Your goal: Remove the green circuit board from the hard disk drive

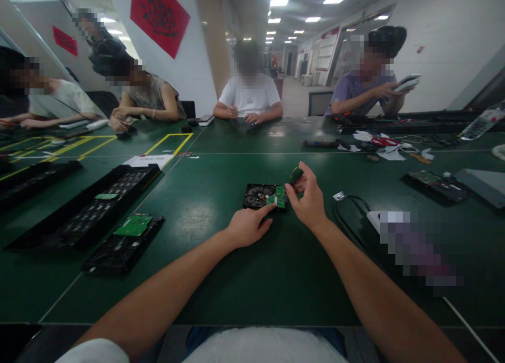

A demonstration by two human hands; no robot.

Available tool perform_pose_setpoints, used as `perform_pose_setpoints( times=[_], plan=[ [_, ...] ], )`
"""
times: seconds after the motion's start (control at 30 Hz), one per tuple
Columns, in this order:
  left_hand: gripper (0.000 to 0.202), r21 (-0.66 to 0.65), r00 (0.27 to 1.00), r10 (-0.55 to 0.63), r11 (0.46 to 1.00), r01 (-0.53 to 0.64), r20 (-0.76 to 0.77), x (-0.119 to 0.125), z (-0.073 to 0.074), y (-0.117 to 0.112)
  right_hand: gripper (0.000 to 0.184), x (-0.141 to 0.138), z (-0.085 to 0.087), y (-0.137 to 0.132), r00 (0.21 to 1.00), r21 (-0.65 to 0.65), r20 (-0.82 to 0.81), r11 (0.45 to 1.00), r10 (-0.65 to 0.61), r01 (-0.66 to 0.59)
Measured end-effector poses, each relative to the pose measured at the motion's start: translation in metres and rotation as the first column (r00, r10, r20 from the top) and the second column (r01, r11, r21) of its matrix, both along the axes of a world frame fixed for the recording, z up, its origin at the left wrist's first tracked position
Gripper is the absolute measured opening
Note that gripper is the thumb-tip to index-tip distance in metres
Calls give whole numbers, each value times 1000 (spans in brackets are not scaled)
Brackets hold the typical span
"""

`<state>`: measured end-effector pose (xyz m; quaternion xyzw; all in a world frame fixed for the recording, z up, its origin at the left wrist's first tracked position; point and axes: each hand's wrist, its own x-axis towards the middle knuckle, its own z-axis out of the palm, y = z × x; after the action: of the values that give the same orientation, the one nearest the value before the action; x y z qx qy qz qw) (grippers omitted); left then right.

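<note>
Green table [221, 258], centre: drive [258, 195] lies with its green board [278, 197] on top, left hand [246, 226] index fingertip bracing the near edge, other fingers curled, right hand [310, 200] fingers pinching a screwdriver [296, 173] over the board's far right corner; looks early, board not yet off.

This is an electronics workshop in an office-like hall. A long green table [205, 231], marked with yellow tape [169, 137] at 11 o'clock, carries black trays [90, 205] and bare circuit boards [133, 225] at 9 o'clock, an opened drive [260, 195] at 12, and cables [347, 210] at 2. People [250, 92] sit working along the far edge from 10 to 1 o'clock under ceiling light panels [279, 1], with a red poster [160, 16] on the white wall [197, 63] at 11.
</note>
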<state>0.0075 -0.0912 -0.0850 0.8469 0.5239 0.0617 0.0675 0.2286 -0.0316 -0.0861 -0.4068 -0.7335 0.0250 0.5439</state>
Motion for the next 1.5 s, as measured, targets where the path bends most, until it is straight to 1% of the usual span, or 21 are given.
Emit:
perform_pose_setpoints(
  times=[0.2,0.43,0.7,0.9,1.1,1.3,1.4,1.5],
  plan=[
    [57,-17,1000,0,1000,0,-4,1,2,0,69,0,0,0,1000,0,25,1000,4,-4],
    [56,-7,1000,-1,1000,1,-7,1,2,-1,75,-1,2,-1,1000,-6,-1,1000,-18,18],
    [56,5,1000,-3,1000,3,-5,0,0,0,70,-1,2,-1,1000,-48,-11,999,25,-26],
    [57,1,1000,-6,1000,7,-3,0,2,0,72,0,2,-1,1000,-30,-7,1000,4,-4],
    [58,-25,1000,6,1000,-7,-22,1,4,-1,72,0,2,-1,999,-46,-3,998,33,-34],
    [58,-25,1000,10,1000,-11,-23,1,3,-1,72,0,3,-1,1000,-9,22,1000,-5,5],
    [57,-17,1000,1,1000,-1,-11,1,3,-1,69,0,4,-1,999,-4,33,1000,3,-3],
    [57,-17,1000,3,1000,-3,-10,1,2,-1,69,0,3,-2,999,-29,15,999,32,-31]
  ],
)
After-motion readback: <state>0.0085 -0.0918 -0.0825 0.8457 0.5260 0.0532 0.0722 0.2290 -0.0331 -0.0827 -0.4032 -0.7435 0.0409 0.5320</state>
